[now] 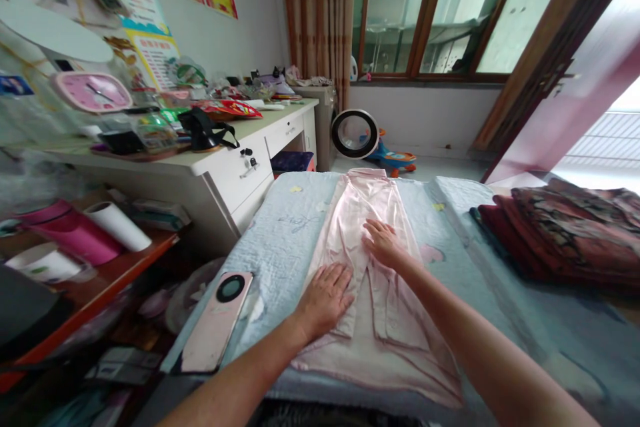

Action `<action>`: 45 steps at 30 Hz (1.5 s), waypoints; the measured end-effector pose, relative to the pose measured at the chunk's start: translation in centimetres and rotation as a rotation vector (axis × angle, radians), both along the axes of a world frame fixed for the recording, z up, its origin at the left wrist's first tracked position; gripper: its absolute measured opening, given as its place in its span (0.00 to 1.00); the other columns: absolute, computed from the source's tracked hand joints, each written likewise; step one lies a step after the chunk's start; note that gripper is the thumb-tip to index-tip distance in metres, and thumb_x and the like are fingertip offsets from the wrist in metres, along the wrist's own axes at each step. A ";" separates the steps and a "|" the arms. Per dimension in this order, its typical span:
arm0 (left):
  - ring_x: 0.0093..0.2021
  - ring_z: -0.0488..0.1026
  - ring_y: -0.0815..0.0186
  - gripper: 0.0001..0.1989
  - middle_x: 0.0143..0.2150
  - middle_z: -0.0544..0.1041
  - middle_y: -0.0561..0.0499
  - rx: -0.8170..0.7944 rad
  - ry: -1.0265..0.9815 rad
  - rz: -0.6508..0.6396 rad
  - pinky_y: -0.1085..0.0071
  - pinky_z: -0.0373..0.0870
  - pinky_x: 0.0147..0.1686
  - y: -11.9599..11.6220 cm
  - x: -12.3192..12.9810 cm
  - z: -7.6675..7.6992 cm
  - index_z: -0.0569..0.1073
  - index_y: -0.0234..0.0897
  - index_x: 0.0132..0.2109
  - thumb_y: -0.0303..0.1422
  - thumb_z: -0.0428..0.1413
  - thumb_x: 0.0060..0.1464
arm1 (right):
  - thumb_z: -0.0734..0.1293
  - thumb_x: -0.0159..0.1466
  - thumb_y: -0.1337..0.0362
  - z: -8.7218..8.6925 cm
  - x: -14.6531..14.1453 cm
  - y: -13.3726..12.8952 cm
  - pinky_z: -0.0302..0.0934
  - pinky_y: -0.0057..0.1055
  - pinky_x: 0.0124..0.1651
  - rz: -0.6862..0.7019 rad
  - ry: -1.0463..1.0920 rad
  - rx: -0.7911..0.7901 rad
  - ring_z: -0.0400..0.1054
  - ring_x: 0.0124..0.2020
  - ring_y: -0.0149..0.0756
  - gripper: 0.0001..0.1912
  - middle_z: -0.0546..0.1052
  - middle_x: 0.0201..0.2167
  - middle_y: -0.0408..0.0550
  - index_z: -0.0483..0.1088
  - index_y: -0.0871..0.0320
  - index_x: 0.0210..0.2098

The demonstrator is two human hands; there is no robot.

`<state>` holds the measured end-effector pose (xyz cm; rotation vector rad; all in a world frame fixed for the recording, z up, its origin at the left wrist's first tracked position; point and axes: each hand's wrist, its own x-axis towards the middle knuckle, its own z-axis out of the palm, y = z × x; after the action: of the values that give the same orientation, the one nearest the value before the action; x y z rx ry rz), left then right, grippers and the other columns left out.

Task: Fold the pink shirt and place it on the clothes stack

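Note:
A pale pink satin shirt (370,370) lies spread on the bed, its collar at the far end and its sleeves folded in over the body, cuffs toward me. My left hand (327,297) rests flat on the left sleeve with the fingers stretched out. Farther up and to the right, my right hand (383,242) touches the shirt's middle, fingers extended. Neither hand grips the cloth. Small wrinkles run through the fabric around both hands.
A pink phone (215,330) lies at the left edge of the light blue bedspread (295,213). Folded dark red clothes (575,233) are stacked at the right. A cluttered white desk (235,173) stands left, beside a shelf with a pink thermos (75,230).

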<state>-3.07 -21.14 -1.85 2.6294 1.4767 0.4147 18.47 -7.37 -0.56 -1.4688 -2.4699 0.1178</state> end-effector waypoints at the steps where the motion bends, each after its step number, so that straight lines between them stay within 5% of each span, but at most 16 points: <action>1: 0.67 0.60 0.54 0.25 0.66 0.66 0.41 0.008 -0.001 0.000 0.52 0.55 0.65 0.0 0.0 0.0 0.62 0.39 0.66 0.42 0.46 0.66 | 0.58 0.70 0.59 -0.1 -0.1 -0.9 0.47 0.44 0.65 0.025 0.000 -0.017 0.54 0.66 0.43 0.22 0.62 0.66 0.57 0.63 0.59 0.61; 8: 0.66 0.61 0.54 0.24 0.65 0.67 0.41 0.001 -0.020 -0.019 0.52 0.55 0.65 -0.2 0.0 0.6 0.64 0.40 0.64 0.43 0.47 0.65 | 0.59 0.69 0.60 0.0 1.2 -5.2 0.51 0.38 0.64 0.038 0.022 -0.115 0.57 0.65 0.40 0.22 0.64 0.64 0.57 0.64 0.59 0.61; 13: 0.67 0.60 0.53 0.24 0.67 0.65 0.39 -0.103 -0.037 -0.038 0.49 0.53 0.66 -0.9 -0.1 1.5 0.66 0.38 0.63 0.41 0.49 0.64 | 0.60 0.68 0.61 0.6 1.8 -8.5 0.50 0.43 0.65 0.060 -0.003 -0.131 0.57 0.65 0.43 0.24 0.64 0.65 0.58 0.63 0.59 0.62; 19: 0.69 0.58 0.55 0.34 0.70 0.61 0.43 -0.268 -0.173 -0.123 0.52 0.49 0.68 -2.0 -1.7 2.2 0.64 0.44 0.65 0.43 0.60 0.53 | 0.61 0.67 0.62 0.3 1.6 -12.4 0.49 0.41 0.66 0.037 0.089 -0.142 0.57 0.65 0.41 0.25 0.65 0.64 0.56 0.64 0.59 0.63; 29: 0.70 0.55 0.57 0.36 0.71 0.59 0.44 -0.187 -0.127 -0.093 0.52 0.46 0.69 -3.3 -1.6 1.3 0.61 0.43 0.67 0.43 0.60 0.53 | 0.60 0.69 0.62 -0.1 1.0 -13.8 0.47 0.41 0.67 0.003 0.046 -0.014 0.57 0.64 0.42 0.22 0.66 0.63 0.56 0.65 0.60 0.61; 37: 0.69 0.56 0.56 0.35 0.70 0.60 0.44 -0.168 -0.124 -0.079 0.52 0.47 0.69 -3.5 -1.4 1.5 0.62 0.43 0.67 0.44 0.58 0.54 | 0.57 0.71 0.64 1.1 0.1 -16.6 0.58 0.36 0.50 -0.017 -0.062 0.032 0.65 0.46 0.43 0.12 0.74 0.42 0.53 0.73 0.56 0.40; 45: 0.68 0.58 0.53 0.40 0.69 0.62 0.42 -0.171 -0.141 -0.116 0.51 0.48 0.68 -3.4 -1.6 1.8 0.64 0.40 0.65 0.46 0.64 0.47 | 0.57 0.71 0.63 1.4 -0.8 -18.3 0.57 0.37 0.53 -0.102 -0.054 -0.044 0.63 0.50 0.45 0.12 0.73 0.48 0.54 0.71 0.56 0.46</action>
<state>-4.67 -24.59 -0.04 2.4812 1.2518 0.4318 17.67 -25.64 0.80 -1.6333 -2.4436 0.1149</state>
